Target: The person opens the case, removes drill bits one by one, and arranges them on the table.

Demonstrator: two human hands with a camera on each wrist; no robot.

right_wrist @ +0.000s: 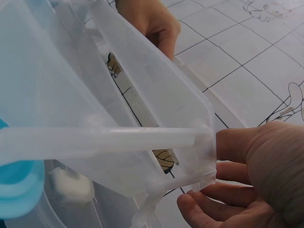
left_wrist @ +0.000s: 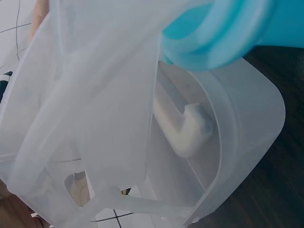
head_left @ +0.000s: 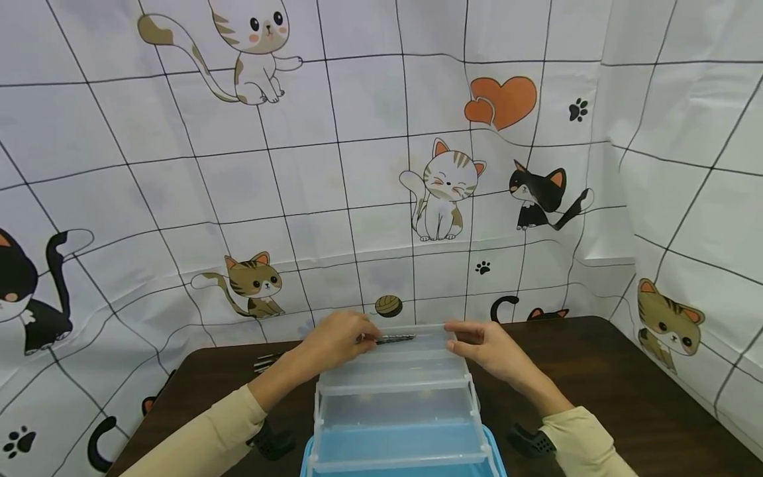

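A storage box stands unfolded, with a light blue rim (head_left: 306, 457) and translucent hinged trays (head_left: 396, 407) rising in steps. At the left end of the topmost tray (head_left: 426, 341), my left hand (head_left: 340, 341) has curled fingers and appears to grip the edge. A narrow dark shiny thing (head_left: 395, 338) shows beside those fingertips; whether it is held cannot be told. My right hand (head_left: 491, 351) holds that tray's right end, thumb and fingers (right_wrist: 221, 190) at its corner. Inside the translucent bin below lies a white rounded object (left_wrist: 190, 130), its kind unclear.
Slim dark and silvery items (head_left: 265, 363) lie on the dark wooden table (head_left: 572, 371), left of the box behind my left forearm. A white cloth (head_left: 357, 165) printed with cats hangs behind and to the right. Dark wrist devices (head_left: 271, 442) sit under both sleeves.
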